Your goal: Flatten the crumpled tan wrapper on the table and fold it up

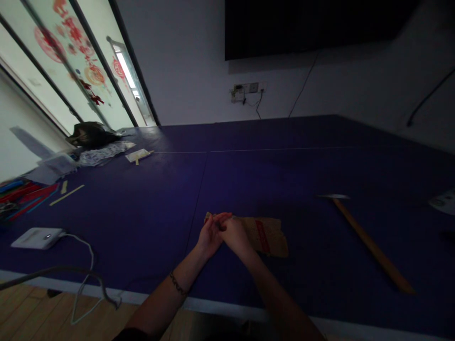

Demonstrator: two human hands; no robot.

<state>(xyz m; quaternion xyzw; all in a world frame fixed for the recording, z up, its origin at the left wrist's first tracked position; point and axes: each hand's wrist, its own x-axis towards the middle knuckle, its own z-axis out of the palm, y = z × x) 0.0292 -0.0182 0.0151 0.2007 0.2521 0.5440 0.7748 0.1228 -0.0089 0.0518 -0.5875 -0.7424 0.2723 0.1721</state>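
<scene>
My left hand (209, 239) and my right hand (235, 234) meet above the near middle of the table. The left palm is turned inward, its fingers curled toward the right hand. My right fingers are pinched together against the left palm; whatever lies between them is too small and dark to make out. Beneath and just beyond the hands lies a flat brown paper or cardboard piece (277, 237) with a red band and ragged edges, partly covered by the right hand. Off to the right rests a hammer (369, 244) with a long wooden handle, apart from both hands.
A purple-covered table (159, 189) stretches to the wall. At left are a white power bank (39, 238) with a cable, yellowish strips (67, 195), red and blue items (28, 199), papers (103, 154) and a dark bag (92, 135). A pale object (444, 202) sits at the right edge.
</scene>
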